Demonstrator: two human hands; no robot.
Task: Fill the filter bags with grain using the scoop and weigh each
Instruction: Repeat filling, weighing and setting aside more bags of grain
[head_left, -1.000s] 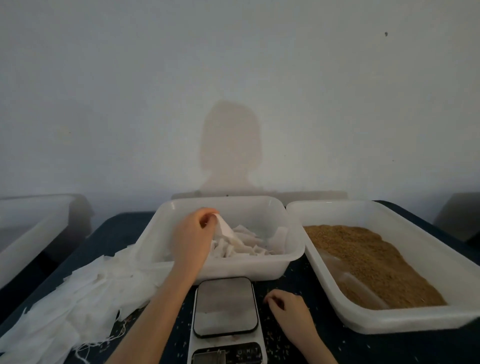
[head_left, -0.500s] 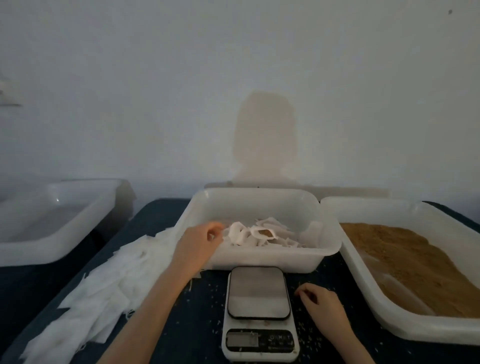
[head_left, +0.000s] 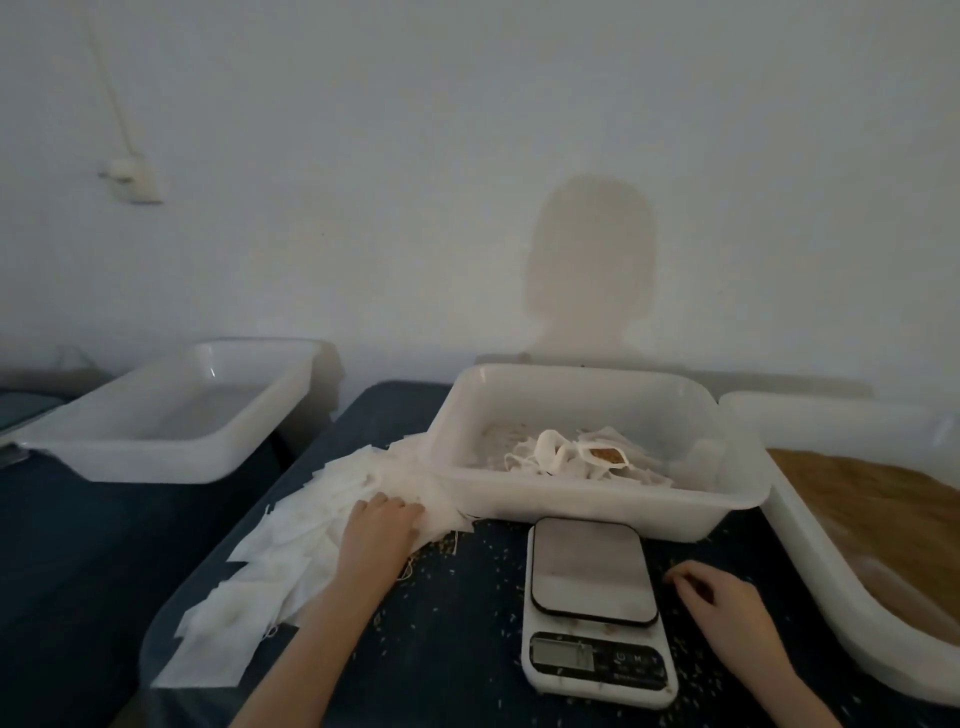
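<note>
- Lower centre of the frame: a digital scale (head_left: 595, 603) sits on the dark surface (head_left: 447, 649), its platform bare, loose grains scattered around it.
- Lower right: the right hand (head_left: 722, 597) rests beside the scale, fingers loosely curled, holding nothing.
- Left of centre: the left hand (head_left: 382, 525) lies on a heap of empty filter bags (head_left: 291, 551), fingers flat, nothing yet pinched. The bags look thin, limp and near weightless (likely to cling together), so one is best peeled up by a corner or its open edge.
- Mid-frame: a white tub (head_left: 597, 506) holds filled bags (head_left: 587, 457).
- Right edge: a tray (head_left: 810, 566) of brown grain (head_left: 872, 509); no scoop is clearly visible.
- Upper left: another tub (head_left: 171, 457).
</note>
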